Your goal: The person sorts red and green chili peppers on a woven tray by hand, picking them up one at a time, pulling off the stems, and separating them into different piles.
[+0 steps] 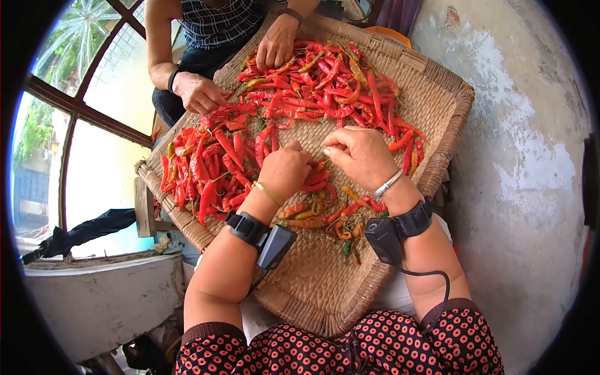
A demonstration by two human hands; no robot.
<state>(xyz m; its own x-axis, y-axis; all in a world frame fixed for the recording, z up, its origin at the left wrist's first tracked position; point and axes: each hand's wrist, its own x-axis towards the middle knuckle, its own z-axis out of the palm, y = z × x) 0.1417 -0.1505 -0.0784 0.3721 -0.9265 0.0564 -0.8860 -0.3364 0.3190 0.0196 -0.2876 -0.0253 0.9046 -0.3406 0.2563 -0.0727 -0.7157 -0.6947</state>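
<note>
The left hand (284,169) is seen curled shut, knuckles up, resting on red chillies (206,169) near the middle of a woven tray (312,275); whatever is held inside it cannot be told. Just to its right, the right hand (359,156) is held narrow, with thumb and forefinger pinched on a thin stem (326,150). On the far side, a co-worker's two hands (200,92) are laid flat on the chillies.

The tray is loaded with one heap at the left and a second heap (325,81) at the far right, while a small cluster of duller, orange-green pods (319,215) is gathered below the wrists. Bare weave is left open along the near side. The tray's left rim is set against a window frame (69,106), and its right rim is bordered by open grey plaster (519,156).
</note>
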